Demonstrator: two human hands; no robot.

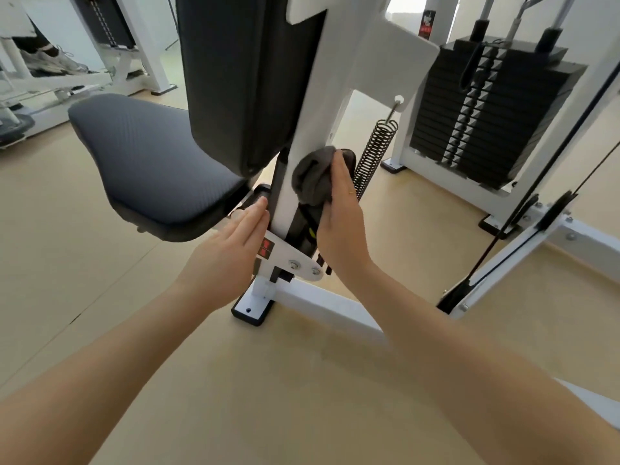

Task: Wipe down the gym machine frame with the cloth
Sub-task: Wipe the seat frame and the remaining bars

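Observation:
The gym machine's white upright frame post (313, 105) runs down the middle of the view, behind a black back pad (231, 78). A bunched dark grey cloth (312, 177) lies against the lower part of that post. My right hand (342, 213) holds the cloth there, fingers pointing up along it. To the left, my left hand (231, 253) rests with straight fingers on the post's lower edge, just above a white bracket with red labels (292, 260).
A grey padded seat (147, 162) juts out at the left. A coil spring (374, 156) hangs right of the post, and a black weight stack (483, 109) stands further right. White base beams (335, 310) cross the tan floor. Another machine sits at far left.

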